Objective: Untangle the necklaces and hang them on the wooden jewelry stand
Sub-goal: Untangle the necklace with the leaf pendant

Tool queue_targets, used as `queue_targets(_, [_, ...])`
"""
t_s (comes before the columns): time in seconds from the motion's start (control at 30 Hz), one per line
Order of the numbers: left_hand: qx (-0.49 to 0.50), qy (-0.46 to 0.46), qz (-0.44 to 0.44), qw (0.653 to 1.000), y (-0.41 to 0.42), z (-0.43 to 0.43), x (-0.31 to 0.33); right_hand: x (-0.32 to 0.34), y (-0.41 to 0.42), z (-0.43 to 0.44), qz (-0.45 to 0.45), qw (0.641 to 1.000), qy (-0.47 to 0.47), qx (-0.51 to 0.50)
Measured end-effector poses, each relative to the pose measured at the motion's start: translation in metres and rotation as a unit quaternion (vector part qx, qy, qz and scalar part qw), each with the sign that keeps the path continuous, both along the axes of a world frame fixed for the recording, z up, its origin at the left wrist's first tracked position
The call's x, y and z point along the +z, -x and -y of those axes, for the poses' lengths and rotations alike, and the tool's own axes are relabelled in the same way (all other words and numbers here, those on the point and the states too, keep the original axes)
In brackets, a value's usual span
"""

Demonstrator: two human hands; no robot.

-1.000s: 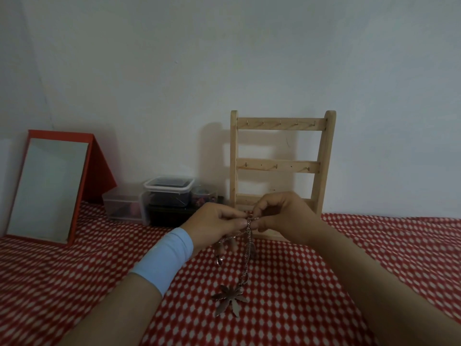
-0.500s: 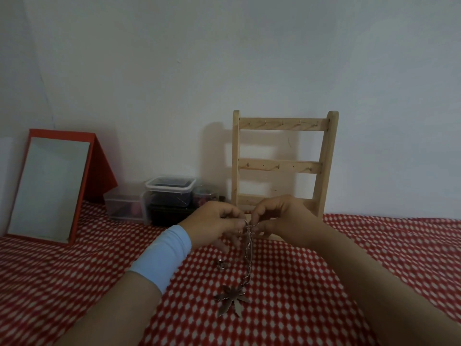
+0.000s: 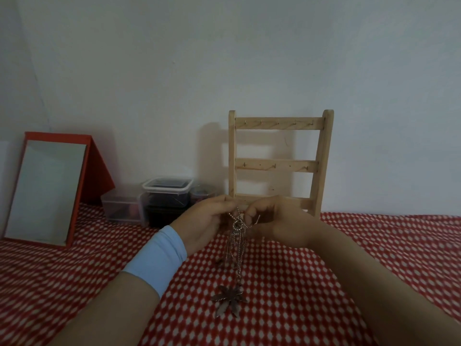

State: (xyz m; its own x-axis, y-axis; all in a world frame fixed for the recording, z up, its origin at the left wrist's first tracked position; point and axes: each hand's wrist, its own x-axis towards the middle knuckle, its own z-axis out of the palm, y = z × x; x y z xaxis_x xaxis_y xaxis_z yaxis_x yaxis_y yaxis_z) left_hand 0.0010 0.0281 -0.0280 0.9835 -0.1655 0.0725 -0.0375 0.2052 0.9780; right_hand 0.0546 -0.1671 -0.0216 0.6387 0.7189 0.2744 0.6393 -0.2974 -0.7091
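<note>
White wall behind; tabletop (image 3: 399, 233) under a red checked cloth. My left hand (image 3: 204, 221) and right hand (image 3: 277, 223) pinch the tangled necklaces (image 3: 237, 245) between curled fingers (image 3: 252, 211), in front of the wooden stand (image 3: 279, 166). The chains hang down, with the leaf pendant (image 3: 229, 299) lowest. A mirror (image 3: 47, 191) and boxes (image 3: 164, 201) stand to the left.

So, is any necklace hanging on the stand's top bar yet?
No, the top bar has bare hooks, and the tangled necklaces hang from the left hand and right hand in front of the stand.
</note>
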Motion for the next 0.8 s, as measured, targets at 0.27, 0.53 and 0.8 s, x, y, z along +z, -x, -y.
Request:
queue_targets(0.27, [0.066,-0.164,0.022,0.984,-0.009,-0.003,-0.007,-0.004,0.001,-0.004,-0.086,0.994,-0.064,-0.006])
queue_targets(0.53, [0.015,-0.349,0.053,0.935,-0.002,-0.003,0.004,-0.011,-0.001,-0.005,-0.139,0.985,-0.082,-0.058])
queue_targets(0.8, [0.022,-0.421,0.045,0.906,-0.008,-0.003,-0.013,-0.013,-0.002,-0.004,-0.176,0.976,-0.041,-0.119])
